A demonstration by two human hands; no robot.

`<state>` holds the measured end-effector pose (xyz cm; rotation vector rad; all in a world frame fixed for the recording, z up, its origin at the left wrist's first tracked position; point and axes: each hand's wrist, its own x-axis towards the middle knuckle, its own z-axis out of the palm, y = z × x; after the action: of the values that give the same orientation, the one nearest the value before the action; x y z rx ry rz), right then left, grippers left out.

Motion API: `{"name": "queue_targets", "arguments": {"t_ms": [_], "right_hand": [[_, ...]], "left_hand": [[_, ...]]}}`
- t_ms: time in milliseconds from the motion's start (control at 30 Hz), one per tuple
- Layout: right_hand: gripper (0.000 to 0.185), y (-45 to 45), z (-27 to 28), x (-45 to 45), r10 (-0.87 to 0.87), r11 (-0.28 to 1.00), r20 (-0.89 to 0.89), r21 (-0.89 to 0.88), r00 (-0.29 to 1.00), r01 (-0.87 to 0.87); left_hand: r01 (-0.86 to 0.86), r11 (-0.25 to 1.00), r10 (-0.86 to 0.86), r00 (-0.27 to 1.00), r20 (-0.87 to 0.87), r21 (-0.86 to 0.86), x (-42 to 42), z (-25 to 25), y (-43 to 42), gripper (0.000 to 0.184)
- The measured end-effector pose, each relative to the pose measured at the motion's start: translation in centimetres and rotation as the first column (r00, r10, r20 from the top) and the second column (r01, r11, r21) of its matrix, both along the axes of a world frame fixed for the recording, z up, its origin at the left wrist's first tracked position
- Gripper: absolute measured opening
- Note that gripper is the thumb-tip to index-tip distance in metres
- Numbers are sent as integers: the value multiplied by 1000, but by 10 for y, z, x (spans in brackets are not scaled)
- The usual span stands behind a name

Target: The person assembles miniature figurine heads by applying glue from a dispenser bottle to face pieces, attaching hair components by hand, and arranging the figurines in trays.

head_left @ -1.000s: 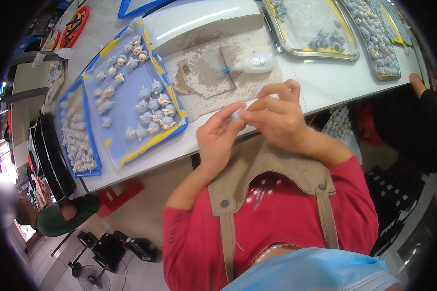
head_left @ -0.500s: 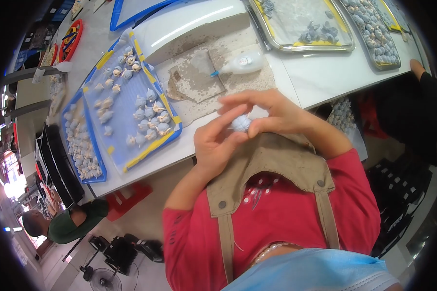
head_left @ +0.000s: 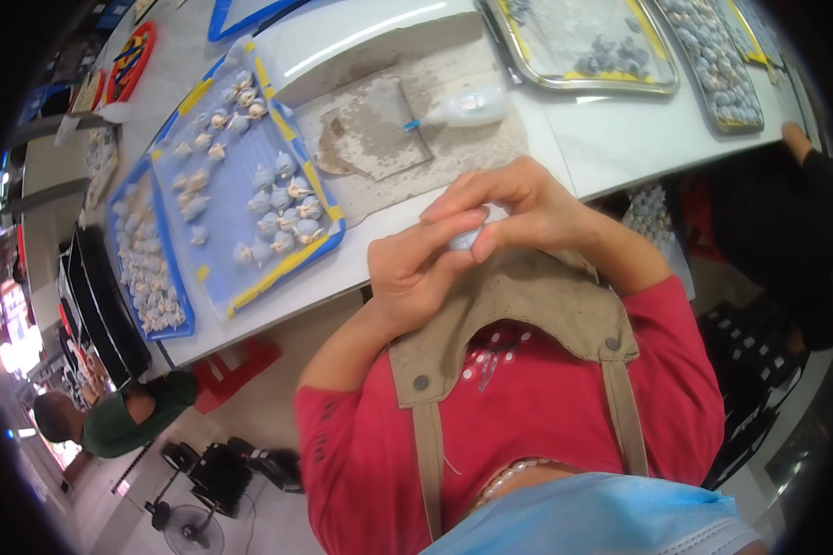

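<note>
Between the fingers of both hands is a small pale blue-grey rounded figure piece [head_left: 464, 240], mostly covered by the fingers. My left hand [head_left: 416, 268] grips it from the left with thumb and fingers closed. From the right, my right hand [head_left: 520, 211] pinches it, its fingers reaching over the top and touching the left hand. Both hands are just in front of the table edge, above the brown apron [head_left: 509, 296]. Beyond them a translucent squeeze bottle [head_left: 472, 109] with a blue tip lies on a stained board [head_left: 379, 139].
To the left, a blue tray [head_left: 338, 227] edged with yellow tape carries several similar grey-blue and cream pieces. Another blue tray [head_left: 187, 319] stands beside it. Metal trays [head_left: 611, 90] of pieces are at the back right. A person in green [head_left: 125, 421] sits at far left; another person's arm [head_left: 796, 143] shows at right.
My fingers have closed further over the piece, so less of it shows. The right fingers have come down against the left hand. The whole view has shifted slightly.
</note>
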<state>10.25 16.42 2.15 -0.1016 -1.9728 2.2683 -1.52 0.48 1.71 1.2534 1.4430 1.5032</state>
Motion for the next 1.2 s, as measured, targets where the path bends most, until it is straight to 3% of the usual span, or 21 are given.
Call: {"name": "queue_targets", "arguments": {"t_ms": [167,200,233,267,333,400,500,600,700,833,900,1000,1033,1100,1133,1167,1200], "right_hand": [[50,-12,-7,-16,37,991,-40,127,998,-32],[56,-15,-6,-21,34,980,-85,198,996,-17],[62,-16,-5,-25,28,963,-133,269,991,9],[71,-15,-4,-26,12,969,-119,248,993,18],[59,-11,-7,-26,-43,984,-90,166,995,57],[48,-11,-5,-26,-77,988,-60,133,995,84],[46,-12,-7,-25,-109,985,-26,131,994,112],[38,-11,-3,-22,-156,978,-3,139,988,155],[29,-3,0,-22,-277,937,23,230,961,265],[22,14,0,-21,-422,850,-1,346,906,397],[21,26,-2,-20,-472,786,-37,434,881,440],[21,42,-9,-24,-541,470,-245,705,805,531],[22,46,-12,-25,-541,333,-321,767,778,548],[26,51,-15,-28,-514,224,-352,825,782,519],[27,54,-20,-29,-492,161,-358,858,793,487],[28,55,-25,-30,-465,97,-364,885,807,455],[30,54,-30,-28,-493,83,-315,911,811,404]], "left_hand": [[-4,982,3,1000,-7,-188,-18,11,-20,31],[-40,989,24,994,-109,-142,-25,12,-26,31],[-186,978,161,960,-228,-93,-33,9,-34,33],[-320,947,293,895,-336,-27,-42,5,-43,34],[-590,806,502,637,-585,49,-75,2,-64,36],[-748,663,540,449,-712,31,-109,-7,-89,35],[-804,594,421,349,-837,-36,-140,-9,-114,34],[-857,508,476,366,-799,-89,-164,-4,-126,29],[-881,466,357,266,-896,-76,-199,-4,-128,29],[-761,649,140,139,-980,-15,-222,-9,-125,29],[-712,701,20,85,-996,-47,-230,-14,-127,32],[-754,656,204,133,-970,35,-220,-9,-127,29],[-788,615,381,273,-883,22,-208,-1,-121,28],[-842,536,674,472,-568,-63,-168,12,-103,27],[-733,671,712,680,-175,-112,-152,5,-98,26],[-608,790,607,754,251,-83,-136,-4,-92,26],[-527,842,517,727,452,-116,-116,-3,-82,30]]}}
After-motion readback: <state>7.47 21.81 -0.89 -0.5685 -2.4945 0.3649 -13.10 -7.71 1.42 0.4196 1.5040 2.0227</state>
